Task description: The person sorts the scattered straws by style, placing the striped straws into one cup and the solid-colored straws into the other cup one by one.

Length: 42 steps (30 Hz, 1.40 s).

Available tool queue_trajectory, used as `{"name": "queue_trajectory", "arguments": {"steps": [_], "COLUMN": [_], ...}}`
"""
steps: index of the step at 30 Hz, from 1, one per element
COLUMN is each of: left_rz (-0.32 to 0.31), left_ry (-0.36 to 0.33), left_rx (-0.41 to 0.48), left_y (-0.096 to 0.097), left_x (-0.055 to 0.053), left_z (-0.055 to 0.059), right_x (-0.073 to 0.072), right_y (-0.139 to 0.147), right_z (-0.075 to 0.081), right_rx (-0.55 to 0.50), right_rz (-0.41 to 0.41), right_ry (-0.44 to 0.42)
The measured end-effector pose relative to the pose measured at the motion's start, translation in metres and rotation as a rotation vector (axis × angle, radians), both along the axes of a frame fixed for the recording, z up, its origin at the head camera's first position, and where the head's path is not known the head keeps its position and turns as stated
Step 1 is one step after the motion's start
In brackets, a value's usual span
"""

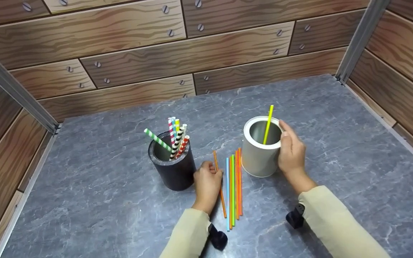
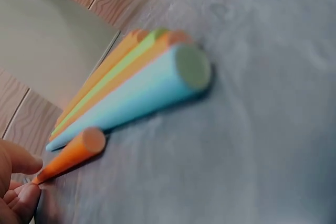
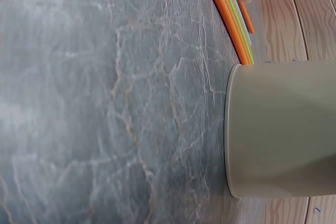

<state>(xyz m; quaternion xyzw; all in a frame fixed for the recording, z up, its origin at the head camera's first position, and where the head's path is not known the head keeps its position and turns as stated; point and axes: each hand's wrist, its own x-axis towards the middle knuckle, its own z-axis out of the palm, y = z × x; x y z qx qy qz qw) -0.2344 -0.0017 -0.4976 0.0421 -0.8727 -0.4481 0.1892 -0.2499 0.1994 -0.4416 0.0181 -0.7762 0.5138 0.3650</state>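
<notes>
My left hand (image 1: 208,181) pinches a single orange straw (image 1: 223,203) that lies along the table. In the left wrist view its thumb and fingers (image 2: 22,203) meet at the far part of the orange straw (image 2: 73,153). Beside it lies a row of several straws in blue, green and orange (image 1: 233,193). With its fingers at the rim and side, my right hand (image 1: 292,154) holds a white can (image 1: 260,161) upright from the right. One yellow straw (image 1: 268,123) stands inside, leaning against the rim. The can's wall (image 3: 283,129) fills the right of the right wrist view.
Left of my left hand stands a black cup (image 1: 176,173) with several striped paper straws (image 1: 176,138) in it. Wood-patterned panels (image 1: 138,43) enclose the grey marbled table (image 1: 95,172) at the back and sides, with metal posts (image 1: 359,43) at the corners.
</notes>
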Motion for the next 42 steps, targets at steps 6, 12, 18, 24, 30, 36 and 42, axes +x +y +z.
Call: {"name": "queue_trajectory", "arguments": {"steps": [6, 12, 18, 24, 30, 36, 42], "left_rz": [0.029, 0.012, -0.075, -0.164, -0.203, -0.252, -0.287], "left_ry": [0.017, -0.014, -0.028, 0.029, -0.002, -0.127, -0.206], "left_rx": [-0.062, -0.167, -0.245, -0.466, -0.528, -0.323, -0.040], "left_y": [0.003, 0.006, 0.009, 0.011, 0.009, -0.001, -0.012], "left_x": [-0.002, -0.005, -0.008, -0.008, -0.007, -0.010, -0.016], "left_z": [0.003, 0.007, 0.013, 0.013, 0.013, 0.018, 0.018], "right_x": [-0.001, 0.001, 0.001, 0.000, 0.000, 0.001, -0.001], "right_y": [0.000, -0.002, -0.001, -0.001, -0.002, -0.003, -0.003], "right_z": [0.002, 0.002, 0.003, 0.002, 0.000, 0.000, 0.000], "right_rx": [-0.009, -0.019, -0.017, -0.024, -0.027, -0.019, -0.019], "right_rz": [-0.007, 0.005, -0.004, -0.002, 0.000, -0.005, -0.011], "right_ry": [0.016, 0.009, 0.016, 0.011, 0.008, 0.009, 0.034]}}
